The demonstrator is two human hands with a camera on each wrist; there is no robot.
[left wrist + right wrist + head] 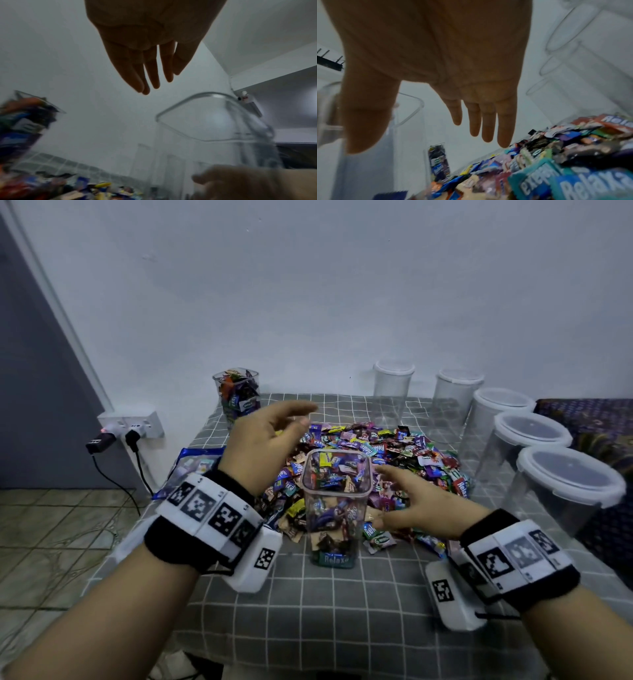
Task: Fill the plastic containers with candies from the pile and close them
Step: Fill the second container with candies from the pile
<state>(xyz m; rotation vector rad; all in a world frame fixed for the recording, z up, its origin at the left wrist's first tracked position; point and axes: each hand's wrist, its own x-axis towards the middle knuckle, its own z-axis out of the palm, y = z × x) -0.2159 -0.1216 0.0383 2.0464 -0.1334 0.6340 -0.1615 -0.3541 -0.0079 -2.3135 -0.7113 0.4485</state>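
Filling step: the open container stands at the pile's 6 o'clock edge, nearly empty. Left hand and right hand hover spread, empty. Next: scoop candies.

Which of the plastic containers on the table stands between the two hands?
The square open container in front of the candy pile, partly filled. The other candy-filled one stands far back left; the lidded round ones are empty, at right.

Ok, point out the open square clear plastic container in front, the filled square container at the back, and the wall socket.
open square clear plastic container [337, 518], head view, front wall.
filled square container [236, 392], head view, front wall.
wall socket [132, 424], head view, faceplate.
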